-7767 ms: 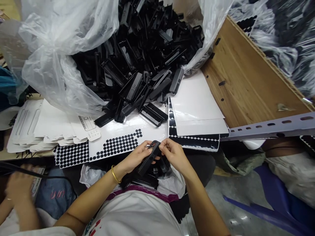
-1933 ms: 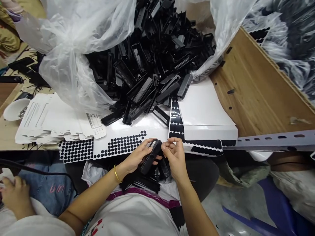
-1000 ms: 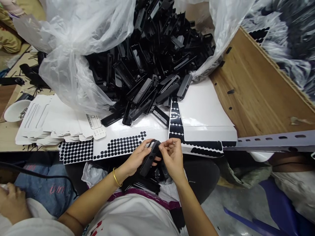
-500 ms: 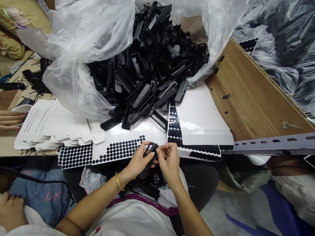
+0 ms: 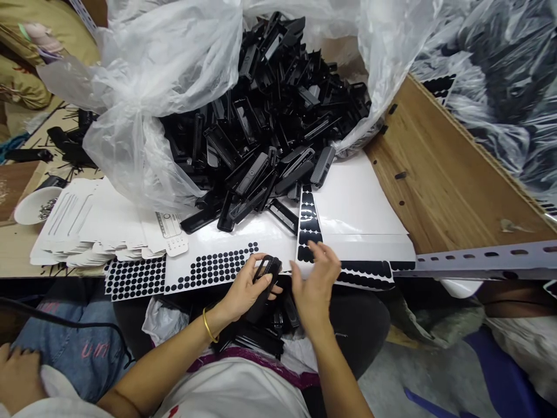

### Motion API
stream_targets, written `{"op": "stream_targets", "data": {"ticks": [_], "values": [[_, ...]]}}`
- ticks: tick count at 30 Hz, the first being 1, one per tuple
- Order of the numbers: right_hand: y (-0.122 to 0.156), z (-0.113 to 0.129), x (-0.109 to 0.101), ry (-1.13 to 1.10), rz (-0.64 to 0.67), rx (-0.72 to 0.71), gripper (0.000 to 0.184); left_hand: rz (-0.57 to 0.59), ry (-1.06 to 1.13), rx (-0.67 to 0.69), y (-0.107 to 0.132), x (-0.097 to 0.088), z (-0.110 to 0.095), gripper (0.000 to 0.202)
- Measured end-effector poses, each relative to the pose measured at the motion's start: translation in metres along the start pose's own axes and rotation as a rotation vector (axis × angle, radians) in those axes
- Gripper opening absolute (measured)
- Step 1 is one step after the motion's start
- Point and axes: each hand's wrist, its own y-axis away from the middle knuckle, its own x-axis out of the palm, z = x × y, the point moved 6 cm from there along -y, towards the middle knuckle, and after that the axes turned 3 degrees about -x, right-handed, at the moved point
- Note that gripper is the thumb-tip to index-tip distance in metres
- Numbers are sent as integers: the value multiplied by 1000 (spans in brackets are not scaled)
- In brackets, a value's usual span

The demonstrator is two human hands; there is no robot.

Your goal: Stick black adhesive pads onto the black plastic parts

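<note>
My left hand [image 5: 247, 288] is closed around a black plastic part [image 5: 270, 273] with a ribbed surface, held just past the table's front edge. My right hand [image 5: 317, 287] is apart from it, fingers spread, over the edge of the sticker sheets. Beneath and left of the hands lies a white sheet of round black stickers [image 5: 217, 264]. A second sheet with black stickers [image 5: 308, 217] is partly covered by white backing paper [image 5: 361, 209]. More black parts [image 5: 256, 337] rest on my lap, and a large heap of them [image 5: 270, 128] stands ahead.
Clear plastic bagging [image 5: 143, 75] surrounds the heap. Stacked white cards [image 5: 108, 220] and a white bowl of small pieces [image 5: 37, 205] stand at left. A wooden board [image 5: 452, 180] slants along the right. Another person's hand [image 5: 20, 377] rests at lower left.
My right hand has left the black part and moved right, its fingers opening. My left hand keeps its hold. The other person's hand by the bowl has gone from there.
</note>
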Motion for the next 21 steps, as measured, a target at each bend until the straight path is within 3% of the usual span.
{"op": "stream_targets", "data": {"ticks": [6,8,11,12,13,16,17,19,21], "values": [[-11,-33,-26,-106,-84,161,28,53,20,-1,14,-1,-8,43],[-10,-34,-26,-141,-66,176,20,152,-74,-4,20,-4,-12,41],[-7,-29,-14,-186,53,168,8,353,-395,48,25,-10,-24,36],[-6,-27,-9,-199,107,160,7,311,-504,96,21,-17,-31,34],[-5,-25,-2,-213,165,149,7,190,-598,163,14,-28,-42,34],[0,-13,25,-240,338,93,8,-423,-822,414,-7,-67,-82,38],[1,-9,35,-242,385,70,9,-573,-910,480,-14,-74,-93,40],[2,0,54,-226,438,32,10,-718,-1068,472,-31,-83,-105,38],[1,6,72,-167,446,27,11,-744,-1162,396,-45,-90,-108,29]]}}
